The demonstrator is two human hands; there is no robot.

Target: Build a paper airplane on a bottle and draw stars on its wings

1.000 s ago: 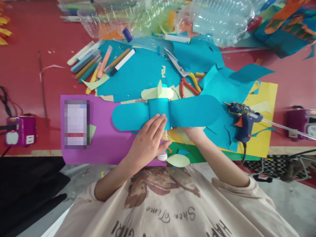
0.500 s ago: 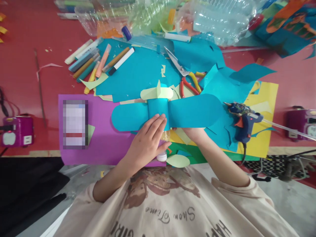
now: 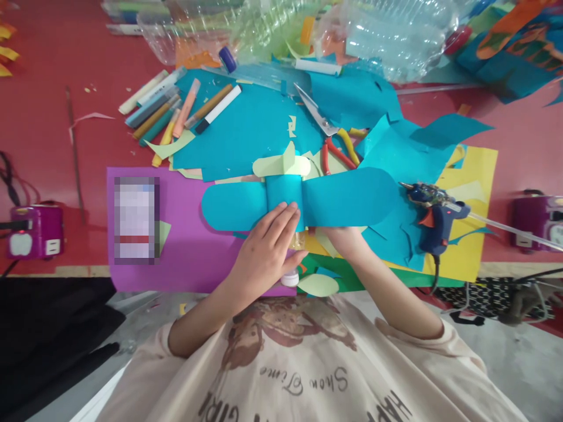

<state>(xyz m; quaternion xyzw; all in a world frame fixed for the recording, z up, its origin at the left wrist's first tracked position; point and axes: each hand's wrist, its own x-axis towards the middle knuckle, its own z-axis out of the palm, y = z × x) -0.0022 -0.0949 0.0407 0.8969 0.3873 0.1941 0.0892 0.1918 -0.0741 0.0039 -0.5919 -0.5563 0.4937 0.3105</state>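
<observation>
A toy plane made from a small plastic bottle lies before me, its cap (image 3: 290, 278) towards my body. Blue paper (image 3: 284, 190) wraps the bottle, with a blue paper wing (image 3: 235, 205) on the left and a longer one (image 3: 352, 196) on the right. Pale green tail pieces (image 3: 281, 166) sit at the far end. My left hand (image 3: 268, 246) lies over the wrapped bottle, fingers stretched flat on the paper and thumb apart near the neck. Beneath the right wing reaches my right hand (image 3: 345, 239); its fingers are hidden by the paper.
Scissors (image 3: 328, 129) lie beyond the plane, markers (image 3: 162, 111) at the far left. To the right is a glue gun (image 3: 440, 217) with its cord. A blurred phone (image 3: 136, 220) rests on purple paper (image 3: 185, 264). Clear plastic bottles (image 3: 396, 35) line the back.
The whole view has shifted slightly, so things appear a little further right. Both hands keep their places on and under the plane.
</observation>
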